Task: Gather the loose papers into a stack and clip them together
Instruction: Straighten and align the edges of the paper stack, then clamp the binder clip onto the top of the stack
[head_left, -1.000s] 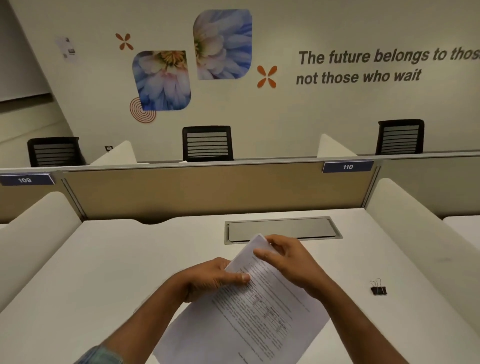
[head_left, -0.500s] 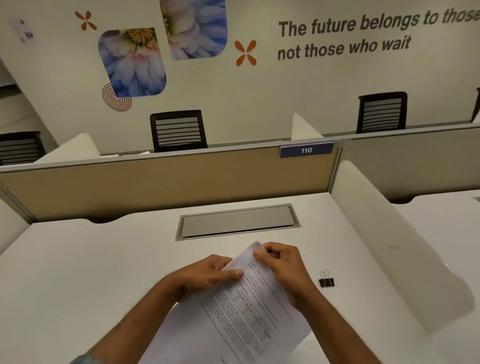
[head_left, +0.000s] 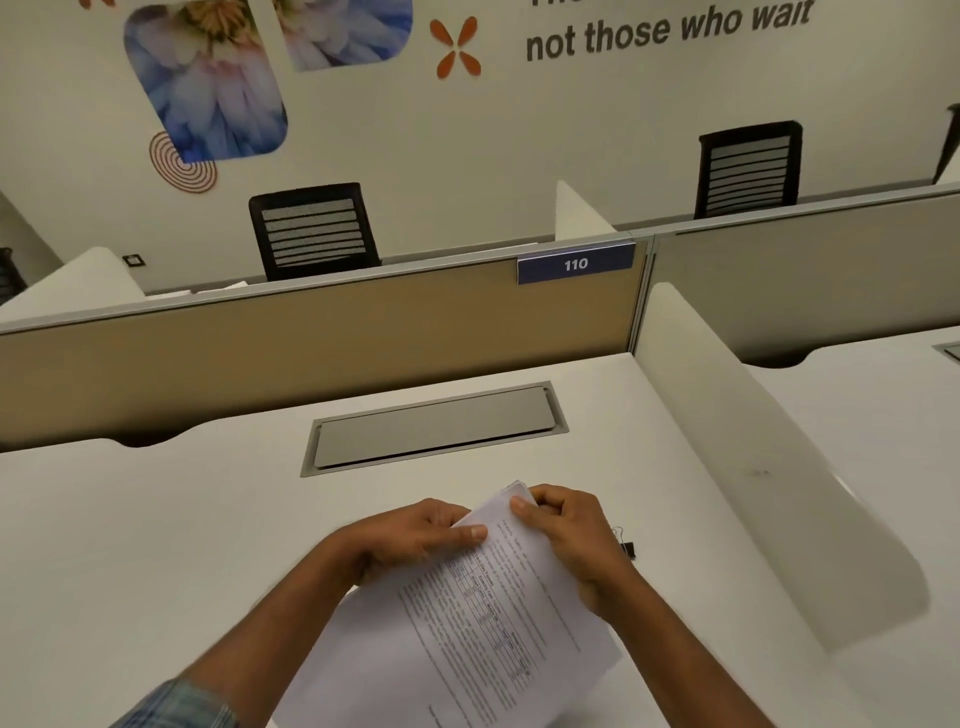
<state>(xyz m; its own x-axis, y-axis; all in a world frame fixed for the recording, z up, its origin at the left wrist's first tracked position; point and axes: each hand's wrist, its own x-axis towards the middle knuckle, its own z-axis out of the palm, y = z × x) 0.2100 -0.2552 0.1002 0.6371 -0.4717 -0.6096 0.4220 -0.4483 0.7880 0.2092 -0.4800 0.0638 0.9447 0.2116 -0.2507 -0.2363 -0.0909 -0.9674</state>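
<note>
A stack of white printed papers (head_left: 467, 634) lies tilted over the white desk (head_left: 156, 545), its top corner pointing away from me. My left hand (head_left: 415, 535) grips the stack's upper left edge, thumb on top. My right hand (head_left: 566, 535) pinches the top corner from the right. A small black binder clip (head_left: 627, 548) lies on the desk just right of my right wrist, partly hidden behind it.
A grey cable hatch (head_left: 434, 428) is set into the desk beyond the papers. A white side divider (head_left: 769, 467) borders the desk on the right, a tan partition (head_left: 311, 353) at the back. Black chairs stand behind the partition.
The view has swung right and down. Both hands keep their hold on the papers; the right hand has curled tighter on the top corner and now covers part of the clip.
</note>
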